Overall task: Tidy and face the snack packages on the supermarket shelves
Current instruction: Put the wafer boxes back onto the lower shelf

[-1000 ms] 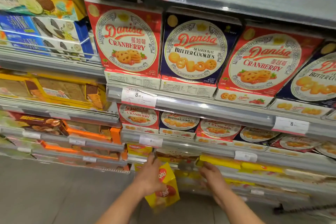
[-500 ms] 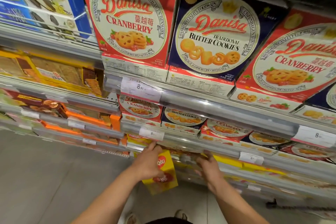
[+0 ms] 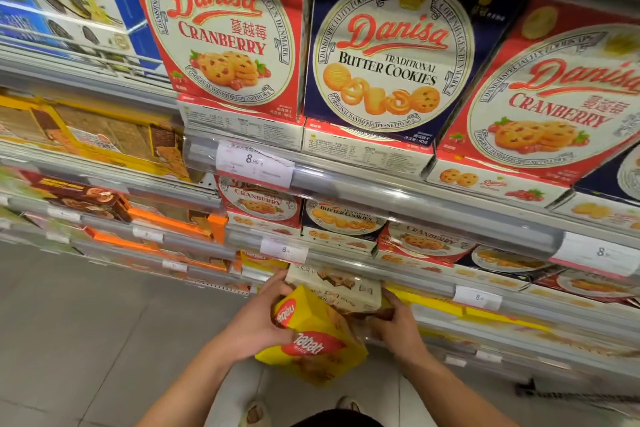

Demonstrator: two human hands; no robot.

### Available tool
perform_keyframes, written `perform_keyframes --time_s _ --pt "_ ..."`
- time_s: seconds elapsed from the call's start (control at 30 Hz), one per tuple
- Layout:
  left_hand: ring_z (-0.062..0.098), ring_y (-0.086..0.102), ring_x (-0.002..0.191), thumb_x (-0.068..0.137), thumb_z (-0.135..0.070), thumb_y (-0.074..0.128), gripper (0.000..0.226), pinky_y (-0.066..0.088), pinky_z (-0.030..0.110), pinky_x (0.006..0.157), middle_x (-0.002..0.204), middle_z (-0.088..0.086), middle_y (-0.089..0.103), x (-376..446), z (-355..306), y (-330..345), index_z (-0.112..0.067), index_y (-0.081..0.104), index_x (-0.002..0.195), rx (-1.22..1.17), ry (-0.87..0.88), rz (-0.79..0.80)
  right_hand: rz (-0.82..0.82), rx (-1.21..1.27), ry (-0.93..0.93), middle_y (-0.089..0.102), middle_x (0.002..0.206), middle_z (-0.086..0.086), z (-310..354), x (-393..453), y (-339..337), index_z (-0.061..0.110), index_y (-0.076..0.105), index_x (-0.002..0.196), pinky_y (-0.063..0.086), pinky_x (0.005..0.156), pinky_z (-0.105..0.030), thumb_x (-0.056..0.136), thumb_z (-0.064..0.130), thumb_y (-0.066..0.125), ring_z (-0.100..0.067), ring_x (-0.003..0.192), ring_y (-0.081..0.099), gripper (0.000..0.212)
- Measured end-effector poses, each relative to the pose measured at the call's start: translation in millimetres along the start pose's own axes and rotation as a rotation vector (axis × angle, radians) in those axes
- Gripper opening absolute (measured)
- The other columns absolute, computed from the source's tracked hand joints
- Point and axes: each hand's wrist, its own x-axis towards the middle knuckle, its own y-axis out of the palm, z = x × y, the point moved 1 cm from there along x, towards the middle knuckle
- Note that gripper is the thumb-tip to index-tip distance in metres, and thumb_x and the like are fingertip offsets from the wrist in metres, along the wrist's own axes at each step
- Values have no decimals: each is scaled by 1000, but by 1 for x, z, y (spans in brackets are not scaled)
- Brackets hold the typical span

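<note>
Head view, left→right: upper shelves' Danisa boxes (image 3: pixel 221 31) look faced already, but low centre the left hand (image 3: pixel 258 322) has fingers curled round a yellow Nabati pack (image 3: pixel 311 336) off the shelf, right hand (image 3: pixel 394 326) gripping a pale box (image 3: pixel 339 286) at the shelf edge, so bottom row's unfinished, IMO.

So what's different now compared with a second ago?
The right hand has drawn a cream rectangular cardboard box out from the low shelf and grips it. The left hand still holds the yellow wafer box, now raised beside it. The Danisa boxes above stayed put.
</note>
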Motion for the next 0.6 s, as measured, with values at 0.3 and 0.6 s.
perform_keyframes --time_s 0.3,0.6 --pt "3 45 139 63 -21 86 55 41 35 114 151 -25 39 -39 27 13 -35 64 111 -177 0 80 -70 -117 -58 69 102 12 -7 -44 -7 29 54 95 58 80 -39 63 46 92 -6 97 66 54" --pt "-2 52 121 62 -29 84 64 52 26 97 137 -27 43 -41 20 15 -42 56 118 23 46 94 -11 -439 -269 62 108 25 8 -69 -84 44 57 110 46 73 -13 68 55 82 8 98 60 50"
